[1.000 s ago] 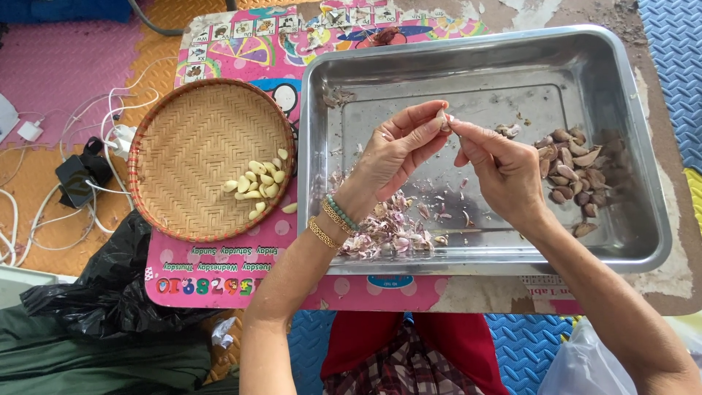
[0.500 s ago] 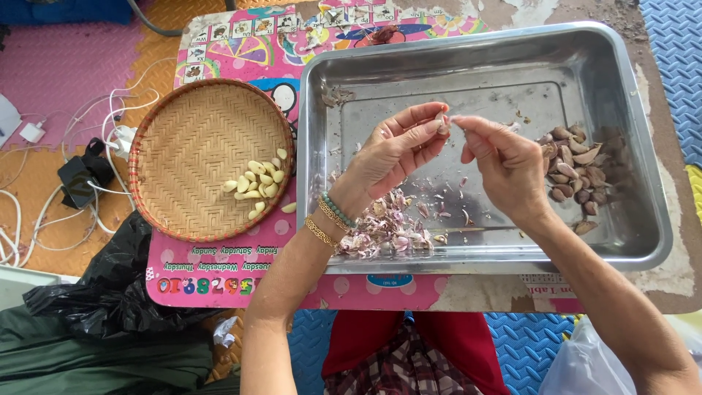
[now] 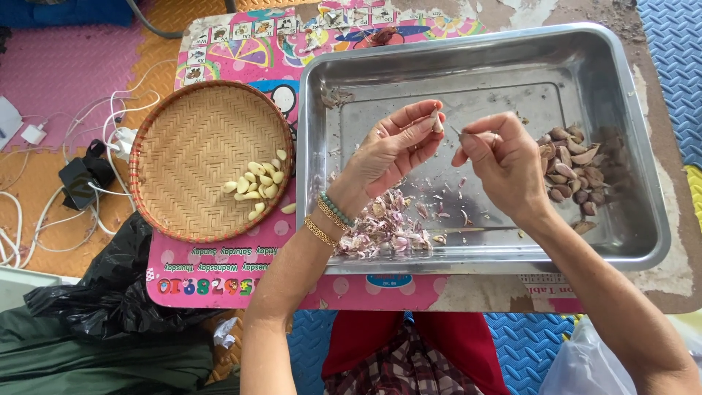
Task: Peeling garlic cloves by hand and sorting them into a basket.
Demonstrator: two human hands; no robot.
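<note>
My left hand (image 3: pixel 391 150) pinches a small garlic clove (image 3: pixel 437 121) between thumb and fingertips above the steel tray (image 3: pixel 468 55). Beaded and gold bracelets ring that wrist. My right hand (image 3: pixel 504 164) hovers just right of the clove, fingers curled, thumb and forefinger close to it; whether it holds a scrap of peel I cannot tell. Unpeeled brown cloves (image 3: pixel 574 172) are heaped at the tray's right side. Pinkish garlic skins (image 3: pixel 387 230) lie piled at the tray's front left. Peeled pale cloves (image 3: pixel 256 183) rest in the round woven basket (image 3: pixel 197 139) to the left.
A low table with a colourful pink children's mat (image 3: pixel 241 271) carries tray and basket. One peeled clove (image 3: pixel 289 208) lies on the mat beside the basket. White cables and a black charger (image 3: pixel 80 175) lie on the floor left; a black plastic bag (image 3: pixel 110 285) sits at lower left.
My right hand has drawn slightly away to the right from the clove, opening a small gap between the two hands. The left hand keeps the clove in place.
</note>
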